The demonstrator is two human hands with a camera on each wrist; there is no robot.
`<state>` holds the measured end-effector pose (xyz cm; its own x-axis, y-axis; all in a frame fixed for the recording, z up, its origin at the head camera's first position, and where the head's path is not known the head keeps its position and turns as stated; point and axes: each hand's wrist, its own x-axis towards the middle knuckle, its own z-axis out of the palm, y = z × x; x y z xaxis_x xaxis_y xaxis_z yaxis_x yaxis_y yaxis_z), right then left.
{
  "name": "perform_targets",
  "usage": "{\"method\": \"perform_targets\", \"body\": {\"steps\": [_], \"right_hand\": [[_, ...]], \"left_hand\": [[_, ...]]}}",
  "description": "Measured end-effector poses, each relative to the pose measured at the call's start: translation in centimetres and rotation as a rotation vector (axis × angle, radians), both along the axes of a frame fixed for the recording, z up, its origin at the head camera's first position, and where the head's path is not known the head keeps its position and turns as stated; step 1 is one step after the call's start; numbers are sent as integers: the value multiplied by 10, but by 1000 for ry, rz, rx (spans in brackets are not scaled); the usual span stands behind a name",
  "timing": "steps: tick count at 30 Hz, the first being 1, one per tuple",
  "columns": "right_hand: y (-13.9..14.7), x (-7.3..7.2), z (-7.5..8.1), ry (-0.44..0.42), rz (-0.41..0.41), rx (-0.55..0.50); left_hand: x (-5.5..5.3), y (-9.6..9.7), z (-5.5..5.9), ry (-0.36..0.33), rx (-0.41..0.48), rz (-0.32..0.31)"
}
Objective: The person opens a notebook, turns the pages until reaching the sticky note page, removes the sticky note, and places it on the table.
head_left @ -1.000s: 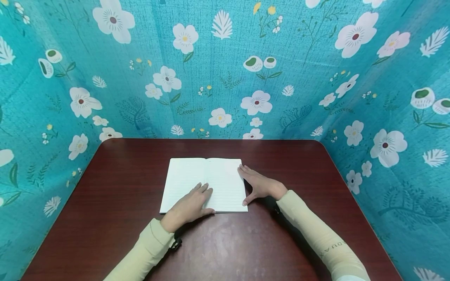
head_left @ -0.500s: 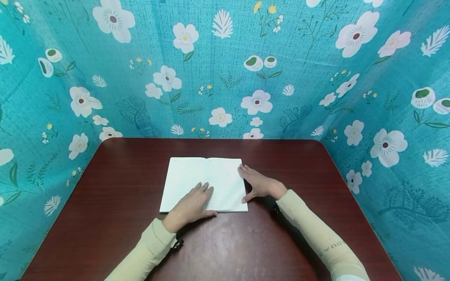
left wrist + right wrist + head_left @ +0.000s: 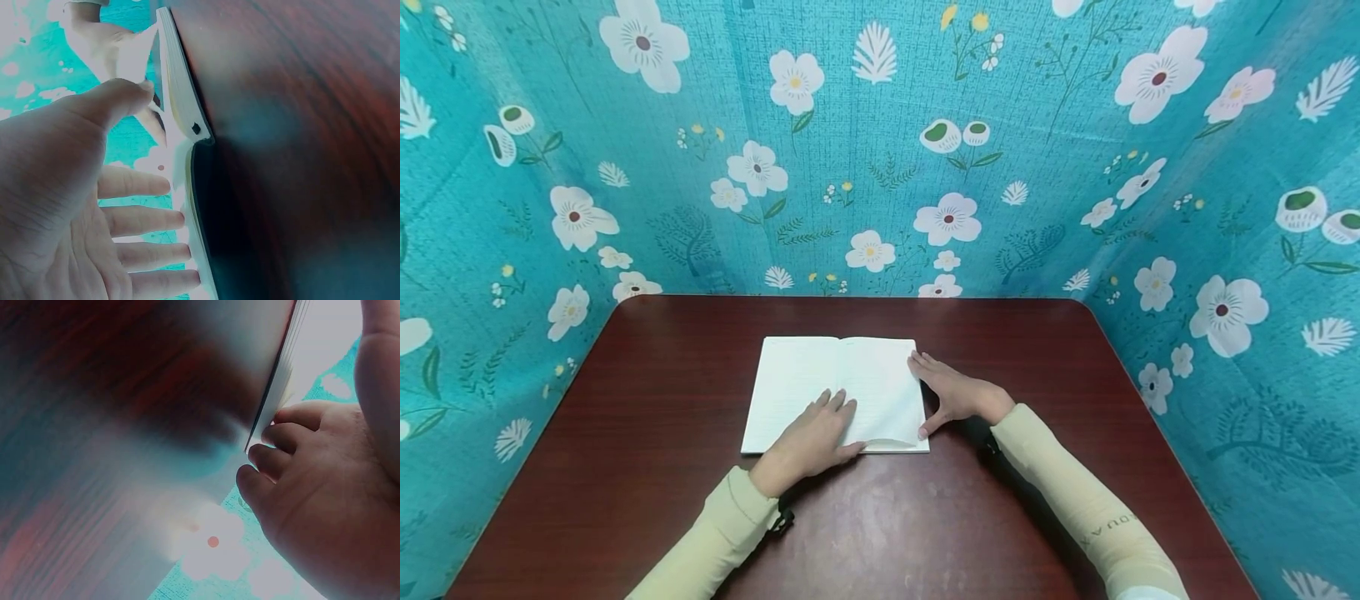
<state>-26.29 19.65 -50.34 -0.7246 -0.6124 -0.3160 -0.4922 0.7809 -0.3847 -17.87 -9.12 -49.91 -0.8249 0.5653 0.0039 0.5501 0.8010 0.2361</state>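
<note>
An open notebook [image 3: 793,375] with lined white pages lies flat on the dark red-brown table. Across its lower middle rests my left hand [image 3: 807,440], the fingers straight over the pages near the fold. Its thumb [image 3: 128,97] is at the lower edge of the right-hand page, where a loose page [image 3: 891,443] bows up from the stack. My right hand [image 3: 953,395] spans the right edge, fingertips by the upper part and thumb near the lower corner. In the right wrist view, its fingers [image 3: 272,461] sit beside the page edges.
The dark wooden table [image 3: 662,392] runs out to rounded far corners. A turquoise floral cloth [image 3: 850,167] hangs behind it and along both sides. Light sleeves [image 3: 722,525] cover both forearms.
My left thumb has shifted slightly up and right along the lower page edge, and the page there has bowed upward. The right hand has stayed nearly still.
</note>
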Motion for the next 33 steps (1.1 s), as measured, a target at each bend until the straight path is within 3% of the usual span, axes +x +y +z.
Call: {"method": "perform_targets", "body": {"steps": [4, 11, 14, 21, 27, 33], "right_hand": [[1, 0, -1, 0, 8, -18], [2, 1, 0, 1, -4, -48], [3, 2, 0, -10, -16, -50], [4, 3, 1, -5, -10, -50], [4, 3, 0, -1, -21, -40], [6, 1, -2, -2, -24, -24]], "left_hand": [[0, -1, -1, 13, 1, -9], [2, 7, -3, 33, 33, 40], [1, 12, -5, 78, 65, 51], [-5, 28, -3, 200, 238, 59], [-11, 37, 2, 253, 413, 139], [-16, 42, 8, 343, 471, 183]]}}
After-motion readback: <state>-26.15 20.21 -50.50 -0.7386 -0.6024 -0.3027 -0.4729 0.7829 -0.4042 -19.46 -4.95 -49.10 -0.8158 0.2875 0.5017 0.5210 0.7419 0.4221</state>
